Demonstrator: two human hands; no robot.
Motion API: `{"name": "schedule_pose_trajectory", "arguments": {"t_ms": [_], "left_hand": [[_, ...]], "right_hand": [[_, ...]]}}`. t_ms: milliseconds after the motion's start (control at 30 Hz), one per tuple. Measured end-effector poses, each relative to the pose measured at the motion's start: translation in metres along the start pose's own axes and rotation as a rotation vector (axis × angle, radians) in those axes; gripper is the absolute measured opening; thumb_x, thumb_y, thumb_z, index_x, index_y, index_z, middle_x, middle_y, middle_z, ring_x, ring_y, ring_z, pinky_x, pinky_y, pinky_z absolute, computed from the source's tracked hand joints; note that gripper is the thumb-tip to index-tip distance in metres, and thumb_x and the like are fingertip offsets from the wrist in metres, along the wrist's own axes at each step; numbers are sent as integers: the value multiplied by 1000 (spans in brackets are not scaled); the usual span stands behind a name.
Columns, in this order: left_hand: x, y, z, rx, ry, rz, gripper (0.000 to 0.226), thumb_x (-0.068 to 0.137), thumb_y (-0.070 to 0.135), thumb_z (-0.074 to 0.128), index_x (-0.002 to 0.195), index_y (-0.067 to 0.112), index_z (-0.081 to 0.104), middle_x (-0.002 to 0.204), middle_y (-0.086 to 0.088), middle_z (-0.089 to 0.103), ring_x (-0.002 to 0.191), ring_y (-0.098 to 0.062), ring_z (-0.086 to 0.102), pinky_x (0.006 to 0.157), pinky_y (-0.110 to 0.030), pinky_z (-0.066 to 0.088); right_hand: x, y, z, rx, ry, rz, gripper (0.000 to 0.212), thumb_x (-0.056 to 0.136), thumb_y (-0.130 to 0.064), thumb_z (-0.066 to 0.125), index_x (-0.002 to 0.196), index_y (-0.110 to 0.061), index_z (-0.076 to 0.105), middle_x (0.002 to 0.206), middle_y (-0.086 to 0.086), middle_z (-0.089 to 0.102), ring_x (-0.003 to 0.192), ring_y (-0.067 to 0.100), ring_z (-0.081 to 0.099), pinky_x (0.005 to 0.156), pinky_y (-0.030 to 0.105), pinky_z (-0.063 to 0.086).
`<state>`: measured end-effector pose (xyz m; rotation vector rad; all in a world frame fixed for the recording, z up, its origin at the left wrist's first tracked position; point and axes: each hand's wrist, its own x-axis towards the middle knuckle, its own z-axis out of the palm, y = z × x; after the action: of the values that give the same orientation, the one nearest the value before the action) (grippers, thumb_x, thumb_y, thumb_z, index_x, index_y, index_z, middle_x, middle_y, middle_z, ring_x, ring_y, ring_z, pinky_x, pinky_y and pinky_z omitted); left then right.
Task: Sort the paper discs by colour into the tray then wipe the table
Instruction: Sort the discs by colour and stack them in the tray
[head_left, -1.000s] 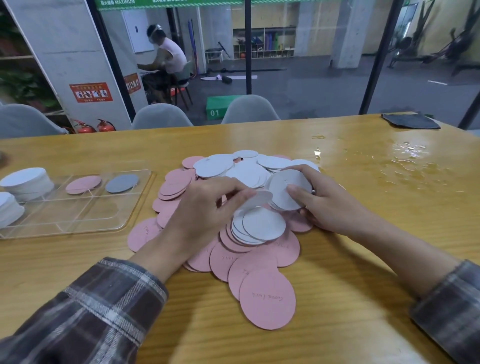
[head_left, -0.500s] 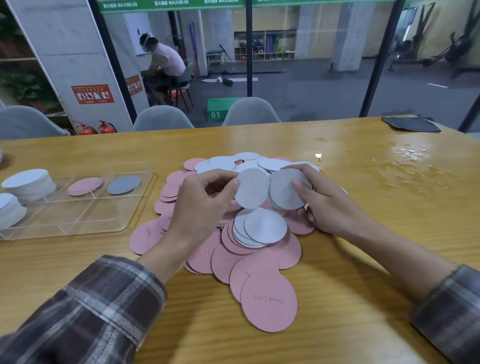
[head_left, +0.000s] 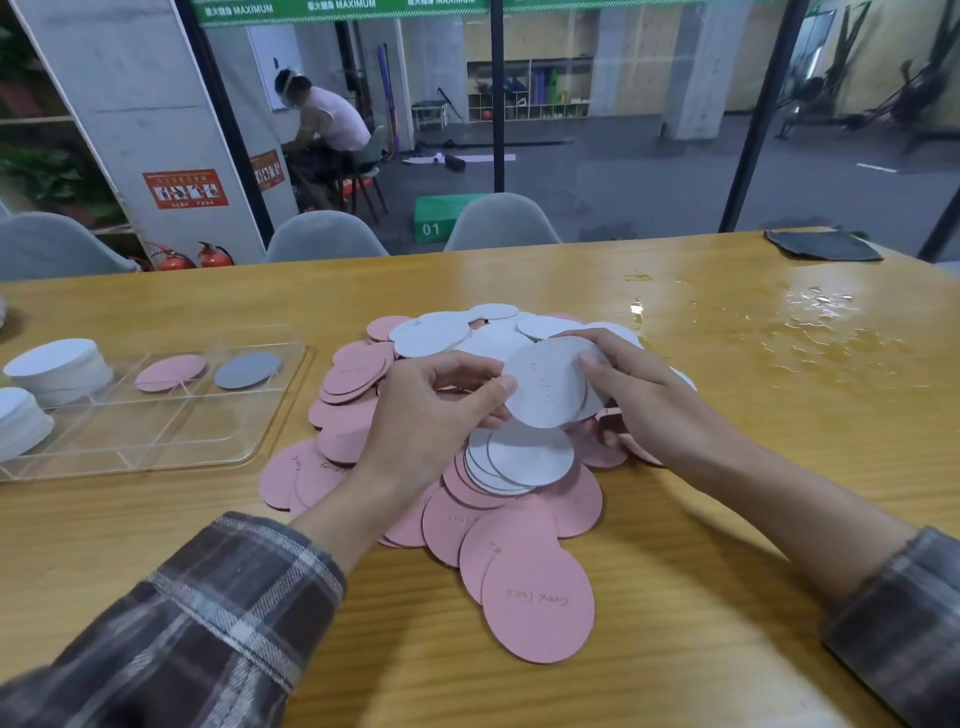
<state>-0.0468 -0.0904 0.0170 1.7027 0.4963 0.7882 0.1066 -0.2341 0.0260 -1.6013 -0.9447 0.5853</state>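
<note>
Yellow desk (head_left: 753, 545) under a pink-and-white disc pile (head_left: 519, 519); just above it, fingers (head_left: 592, 359) of left hand (head_left: 426, 415) and right hand (head_left: 654, 400) pinch the white discs (head_left: 543, 387) by opposite edges. The tray (head_left: 156, 460) lies well left of the fingers, nearer the left hand, which I judge the likelier carrier.

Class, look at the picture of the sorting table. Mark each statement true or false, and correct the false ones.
1. The left hand and right hand grip white discs above the pile. True.
2. The tray holds a green disc. False: a pink disc and a grey disc lie in it.
3. A dark cloth lies far right on the table. True.
4. The table is dry. False: a wet patch shines near the cloth.
5. The pile's nearest disc is white. False: the nearest disc is pink.
</note>
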Motion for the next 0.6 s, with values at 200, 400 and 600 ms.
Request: {"name": "schedule_pose_trajectory", "arguments": {"t_ms": [200,400,600], "left_hand": [[-2,2,5,-16,17,27,17,83,7,86,96,3,76,76,-11,76,67,-23,77,64,-24,61],[-4,2,3,54,-3,87,14,84,11,86,94,8,76,75,-10,75,68,-23,77,66,-28,63],[-5,-1,3,183,-18,168,16,84,22,87,97,21,78,79,3,74,72,-11,71,70,-24,59]], "right_hand": [[-6,-7,9,-55,-56,-50,25,106,-32,53,129,-24,59,82,6,60,52,13,50,46,21,40],[-5,-3,11,-56,-64,-40,26,106,-22,55,132,-21,57,77,2,58,48,11,48,45,21,40],[-5,-6,10,-106,-63,-64,20,108,-22,50,126,-22,58,75,9,54,50,17,45,43,24,36]]}}
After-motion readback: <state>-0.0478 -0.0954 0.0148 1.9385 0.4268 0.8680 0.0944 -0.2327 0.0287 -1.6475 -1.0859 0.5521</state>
